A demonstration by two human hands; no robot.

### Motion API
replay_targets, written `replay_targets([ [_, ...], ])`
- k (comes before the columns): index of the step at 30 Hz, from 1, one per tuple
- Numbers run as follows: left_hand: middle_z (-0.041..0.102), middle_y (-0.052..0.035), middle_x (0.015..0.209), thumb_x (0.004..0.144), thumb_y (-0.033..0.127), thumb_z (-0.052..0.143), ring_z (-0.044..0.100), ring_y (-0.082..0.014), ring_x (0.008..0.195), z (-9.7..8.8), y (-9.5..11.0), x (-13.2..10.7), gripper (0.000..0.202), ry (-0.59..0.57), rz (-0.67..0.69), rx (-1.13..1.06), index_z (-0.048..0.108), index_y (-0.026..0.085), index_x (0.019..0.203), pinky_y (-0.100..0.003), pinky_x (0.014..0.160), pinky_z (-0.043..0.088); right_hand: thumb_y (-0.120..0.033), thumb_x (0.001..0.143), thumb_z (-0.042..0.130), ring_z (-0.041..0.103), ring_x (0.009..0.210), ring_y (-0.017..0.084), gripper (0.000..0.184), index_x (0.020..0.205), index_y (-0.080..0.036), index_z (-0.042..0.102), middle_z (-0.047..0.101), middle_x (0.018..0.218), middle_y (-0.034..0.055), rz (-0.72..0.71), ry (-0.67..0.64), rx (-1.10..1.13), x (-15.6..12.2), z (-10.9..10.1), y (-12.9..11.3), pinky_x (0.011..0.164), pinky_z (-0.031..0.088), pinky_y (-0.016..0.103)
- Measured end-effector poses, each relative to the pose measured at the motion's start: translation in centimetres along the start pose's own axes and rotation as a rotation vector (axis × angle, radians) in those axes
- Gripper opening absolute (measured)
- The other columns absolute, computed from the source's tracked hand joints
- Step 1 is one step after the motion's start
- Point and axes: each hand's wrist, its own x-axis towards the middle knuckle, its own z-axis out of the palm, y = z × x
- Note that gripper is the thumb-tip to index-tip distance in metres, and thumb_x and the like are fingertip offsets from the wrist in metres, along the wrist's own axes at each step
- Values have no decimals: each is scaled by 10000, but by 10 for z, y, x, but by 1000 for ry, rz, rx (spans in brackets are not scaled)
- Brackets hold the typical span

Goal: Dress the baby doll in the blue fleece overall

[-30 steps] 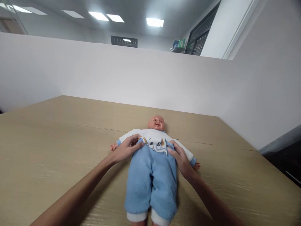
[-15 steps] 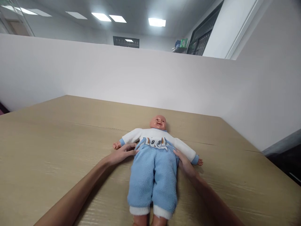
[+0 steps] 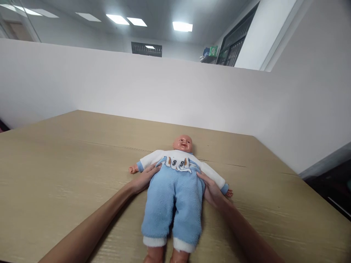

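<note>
A baby doll (image 3: 183, 144) lies on its back on the table, head toward the far side, arms spread out. It wears a white top (image 3: 153, 158) with blue cuffs and blue fleece trousers (image 3: 161, 204) with white hems. An elephant face (image 3: 178, 163) decorates the front at the waist. My left hand (image 3: 145, 178) is closed on the trousers at one side of the waist, its fingertips partly hidden by the cloth. On the opposite side, my right hand (image 3: 211, 188) grips the waist, thumb on top and the other fingers hidden underneath.
The wooden table (image 3: 68, 164) has a seam running across it. A white partition wall (image 3: 137, 87) rises behind its far edge, and another wall (image 3: 301, 109) stands at the right. Something dark (image 3: 331, 186) is beyond the right edge.
Both hands have drawn in at the waist, and the trousers bulge slightly upward there. The doll's legs have shifted a little to the left.
</note>
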Motion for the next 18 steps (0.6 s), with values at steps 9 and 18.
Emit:
replay_targets([
  [9, 676, -20, 938, 873, 538, 726, 579, -235, 899, -28, 27, -8, 337, -140, -50, 306, 720, 204, 917, -342, 814, 438, -554, 909, 759, 601, 1250, 375, 295, 993, -280, 827, 800, 1138, 63, -281, -166, -731, -10, -30, -25, 1278, 286, 588],
  [18, 602, -10, 777, 788, 424, 741, 550, -180, 749, 7, 2, -4, 266, -37, -222, -230, 598, 202, 812, -314, 738, 462, -690, 826, 797, 525, 1473, 300, 541, 1249, -353, 762, 713, 1435, 12, -104, 53, -119, -1, -12, 18, 1312, 328, 513],
])
